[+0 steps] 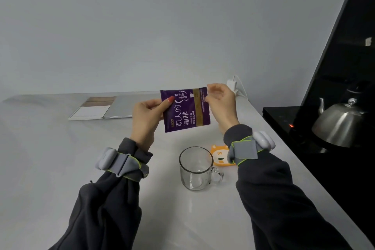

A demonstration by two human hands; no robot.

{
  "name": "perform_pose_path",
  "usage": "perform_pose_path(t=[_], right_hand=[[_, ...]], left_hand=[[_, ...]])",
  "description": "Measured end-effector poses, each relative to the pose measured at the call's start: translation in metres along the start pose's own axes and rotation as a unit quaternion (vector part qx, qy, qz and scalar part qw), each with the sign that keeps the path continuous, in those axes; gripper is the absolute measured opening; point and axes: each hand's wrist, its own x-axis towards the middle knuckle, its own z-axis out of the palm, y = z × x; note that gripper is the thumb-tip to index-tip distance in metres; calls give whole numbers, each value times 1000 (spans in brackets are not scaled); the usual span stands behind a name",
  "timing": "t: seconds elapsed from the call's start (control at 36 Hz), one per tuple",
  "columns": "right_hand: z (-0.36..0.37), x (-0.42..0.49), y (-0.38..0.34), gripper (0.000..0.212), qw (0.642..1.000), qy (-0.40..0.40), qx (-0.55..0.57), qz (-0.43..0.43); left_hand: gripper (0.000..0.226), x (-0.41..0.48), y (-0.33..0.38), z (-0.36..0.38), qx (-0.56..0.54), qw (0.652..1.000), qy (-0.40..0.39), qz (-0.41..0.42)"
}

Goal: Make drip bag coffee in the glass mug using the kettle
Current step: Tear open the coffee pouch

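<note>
A purple drip coffee sachet with a gold stripe hangs in the air above the white table. My left hand pinches its left edge with thumb on the front. My right hand pinches the sachet's upper right edge. The sachet looks sealed. Below the hands stands an empty glass mug, upright, its handle pointing right. A steel kettle sits on a black surface at the far right, spout towards the left.
An orange cat-face coaster lies just right of the mug, partly behind my right wrist. A spiral notebook and a silver laptop lie at the back. A white charger is plugged in by the wall. The black stove shows a red light.
</note>
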Motion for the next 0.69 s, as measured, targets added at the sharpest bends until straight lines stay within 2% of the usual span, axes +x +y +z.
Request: perform_pose_path(t=[0.06, 0.11, 0.25, 0.36, 0.47, 0.69], right_hand=[[2, -1, -1, 32, 996, -19, -54, -68], [6, -2, -6, 29, 989, -60, -72, -113], [22, -3, -17, 21, 971, -152, -122, -142], [24, -1, -19, 5, 989, -110, -38, -86], [17, 1, -17, 2, 994, -86, 64, 3], [15, 4, -7, 9, 990, -51, 120, 48]], left_hand=[[17, 3, 0, 0, 35, 999, -5, 13], [16, 4, 2, 0, 69, 997, -18, 27], [11, 5, 8, 6, 125, 989, -56, 52], [21, 6, 10, 5, 95, 993, -51, 57], [24, 9, 7, -1, 87, 993, -60, 52], [18, 9, 1, 0, -8, 996, -88, -2]])
